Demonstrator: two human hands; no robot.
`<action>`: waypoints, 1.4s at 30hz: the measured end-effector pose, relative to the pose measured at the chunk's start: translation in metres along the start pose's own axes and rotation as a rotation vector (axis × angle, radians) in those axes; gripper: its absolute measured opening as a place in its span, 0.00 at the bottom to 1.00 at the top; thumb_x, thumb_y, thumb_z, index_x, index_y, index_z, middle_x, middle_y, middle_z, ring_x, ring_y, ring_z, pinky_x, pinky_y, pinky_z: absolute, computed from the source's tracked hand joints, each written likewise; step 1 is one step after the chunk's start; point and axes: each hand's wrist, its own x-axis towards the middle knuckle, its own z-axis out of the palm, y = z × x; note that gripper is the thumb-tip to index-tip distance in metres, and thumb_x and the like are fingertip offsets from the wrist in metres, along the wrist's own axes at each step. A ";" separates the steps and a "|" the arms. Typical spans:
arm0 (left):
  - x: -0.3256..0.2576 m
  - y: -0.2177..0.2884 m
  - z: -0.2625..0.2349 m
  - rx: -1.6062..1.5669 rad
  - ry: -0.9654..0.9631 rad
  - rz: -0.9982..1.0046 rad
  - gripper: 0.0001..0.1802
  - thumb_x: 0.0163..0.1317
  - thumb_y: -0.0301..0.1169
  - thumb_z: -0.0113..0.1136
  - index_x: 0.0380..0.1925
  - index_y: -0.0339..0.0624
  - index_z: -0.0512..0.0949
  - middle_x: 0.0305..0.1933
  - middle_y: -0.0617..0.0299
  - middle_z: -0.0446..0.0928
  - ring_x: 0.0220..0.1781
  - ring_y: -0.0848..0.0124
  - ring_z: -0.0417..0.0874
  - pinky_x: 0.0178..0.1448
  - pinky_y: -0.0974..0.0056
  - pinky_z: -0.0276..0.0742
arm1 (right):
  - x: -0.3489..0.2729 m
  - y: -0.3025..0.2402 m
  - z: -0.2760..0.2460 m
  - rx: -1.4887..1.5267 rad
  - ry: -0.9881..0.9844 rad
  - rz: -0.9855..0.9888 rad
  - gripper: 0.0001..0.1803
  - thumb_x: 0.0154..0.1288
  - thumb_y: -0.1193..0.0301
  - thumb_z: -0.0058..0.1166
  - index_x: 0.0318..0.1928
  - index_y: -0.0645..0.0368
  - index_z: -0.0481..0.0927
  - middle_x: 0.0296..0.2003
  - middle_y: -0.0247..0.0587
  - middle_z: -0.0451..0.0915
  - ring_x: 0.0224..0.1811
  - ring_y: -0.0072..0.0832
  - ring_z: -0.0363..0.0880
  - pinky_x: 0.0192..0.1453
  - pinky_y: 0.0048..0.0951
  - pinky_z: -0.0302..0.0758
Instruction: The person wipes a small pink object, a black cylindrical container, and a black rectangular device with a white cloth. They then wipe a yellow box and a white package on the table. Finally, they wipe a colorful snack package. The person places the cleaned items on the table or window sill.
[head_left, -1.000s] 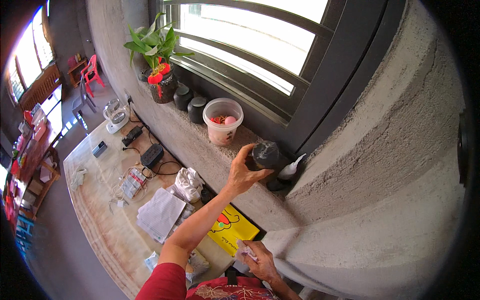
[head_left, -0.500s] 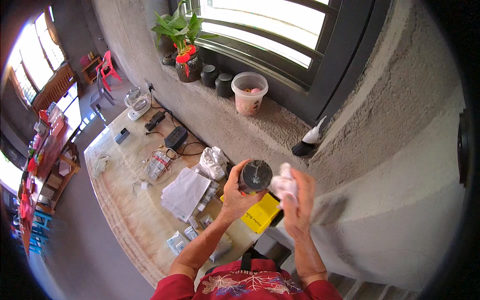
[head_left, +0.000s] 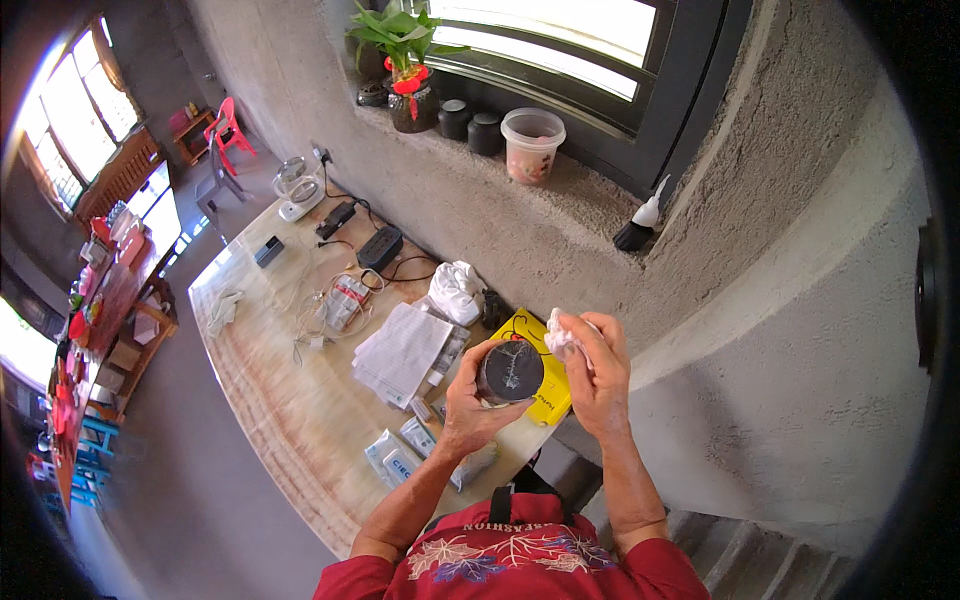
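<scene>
The dark round jar (head_left: 510, 371), lid facing up, sits gripped in the left hand (head_left: 470, 400); the right hand (head_left: 597, 372), at its 3 o'clock (just beside), clutches a crumpled white cloth (head_left: 560, 341).

left hand (head_left: 468, 400) gripping dark jar (head_left: 510, 371) — right hand (head_left: 597, 372), white cloth (head_left: 562, 340)

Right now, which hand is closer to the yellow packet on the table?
Right. The right hand, gripping a white crumpled cloth, is directly above the yellow packet and overlaps it in this view. The left hand, holding the dark jar, is just to the packet's left.
</scene>
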 end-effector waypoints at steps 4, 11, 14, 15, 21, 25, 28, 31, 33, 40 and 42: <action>-0.017 -0.001 -0.013 0.221 0.010 0.050 0.37 0.40 0.27 0.73 0.53 0.38 0.66 0.51 0.56 0.70 0.52 0.68 0.73 0.56 0.64 0.69 | -0.017 -0.040 0.014 -0.024 -0.237 -0.322 0.15 0.56 0.74 0.54 0.46 0.58 0.78 0.42 0.43 0.72 0.42 0.39 0.69 0.47 0.38 0.65; -0.048 0.015 -0.022 0.307 0.013 0.093 0.36 0.39 0.27 0.73 0.51 0.40 0.67 0.49 0.56 0.71 0.50 0.66 0.74 0.55 0.64 0.70 | -0.019 -0.026 0.029 -0.111 -0.112 -0.111 0.14 0.56 0.76 0.52 0.45 0.61 0.77 0.43 0.46 0.70 0.45 0.42 0.68 0.49 0.37 0.66; -0.057 0.011 -0.026 0.234 0.041 0.070 0.39 0.38 0.25 0.73 0.54 0.38 0.66 0.50 0.59 0.73 0.52 0.74 0.73 0.56 0.68 0.70 | -0.020 -0.031 0.021 -0.075 -0.053 -0.026 0.16 0.56 0.75 0.52 0.47 0.62 0.76 0.42 0.46 0.70 0.44 0.42 0.68 0.49 0.36 0.66; -0.060 0.011 -0.028 0.236 0.052 0.056 0.38 0.39 0.25 0.73 0.53 0.38 0.66 0.50 0.58 0.71 0.53 0.72 0.72 0.55 0.68 0.71 | -0.021 -0.043 0.016 -0.008 -0.072 -0.027 0.16 0.56 0.75 0.52 0.47 0.62 0.76 0.42 0.46 0.70 0.45 0.41 0.67 0.49 0.36 0.66; -0.071 0.018 -0.027 0.378 0.131 0.156 0.38 0.38 0.26 0.72 0.53 0.37 0.66 0.51 0.52 0.70 0.55 0.61 0.71 0.56 0.62 0.69 | -0.040 -0.072 0.033 -0.243 -0.264 -0.233 0.20 0.57 0.74 0.53 0.52 0.60 0.73 0.50 0.46 0.67 0.51 0.42 0.65 0.54 0.39 0.65; -0.073 0.016 -0.024 0.520 0.208 0.319 0.37 0.36 0.27 0.71 0.51 0.36 0.67 0.50 0.50 0.70 0.53 0.56 0.70 0.57 0.59 0.67 | -0.053 -0.066 0.033 -0.221 -0.250 -0.252 0.24 0.56 0.74 0.54 0.54 0.63 0.70 0.52 0.48 0.67 0.52 0.44 0.64 0.55 0.42 0.65; -0.074 0.011 -0.026 0.543 0.236 0.270 0.36 0.36 0.27 0.71 0.51 0.37 0.68 0.50 0.51 0.70 0.53 0.55 0.70 0.58 0.58 0.66 | -0.073 -0.073 0.029 -0.268 -0.307 -0.354 0.25 0.52 0.76 0.57 0.53 0.65 0.71 0.51 0.49 0.66 0.51 0.46 0.65 0.54 0.39 0.67; -0.077 0.009 -0.030 0.556 0.192 0.296 0.36 0.36 0.29 0.71 0.51 0.37 0.68 0.50 0.50 0.70 0.53 0.55 0.70 0.57 0.57 0.66 | -0.084 -0.077 0.017 -0.195 -0.401 -0.306 0.24 0.49 0.79 0.58 0.51 0.64 0.73 0.49 0.48 0.68 0.49 0.42 0.68 0.51 0.35 0.70; -0.079 0.008 -0.031 0.540 0.174 0.331 0.37 0.36 0.30 0.71 0.51 0.38 0.68 0.50 0.51 0.70 0.54 0.55 0.70 0.58 0.58 0.65 | -0.082 -0.073 0.001 0.019 -0.519 -0.288 0.22 0.50 0.80 0.57 0.49 0.63 0.75 0.46 0.48 0.70 0.45 0.41 0.71 0.50 0.35 0.71; -0.082 0.017 -0.022 0.513 0.141 0.282 0.39 0.33 0.26 0.72 0.51 0.38 0.67 0.51 0.51 0.70 0.54 0.55 0.69 0.59 0.58 0.65 | -0.046 -0.070 0.017 0.169 -0.163 -0.001 0.16 0.62 0.77 0.46 0.51 0.62 0.73 0.45 0.47 0.69 0.44 0.38 0.71 0.50 0.31 0.69; -0.082 0.017 -0.019 0.500 0.186 0.282 0.37 0.35 0.26 0.72 0.50 0.37 0.68 0.50 0.51 0.70 0.54 0.55 0.69 0.58 0.58 0.66 | -0.051 -0.060 0.035 -0.023 -0.190 -0.133 0.17 0.63 0.75 0.45 0.53 0.62 0.71 0.47 0.48 0.67 0.49 0.40 0.67 0.54 0.34 0.66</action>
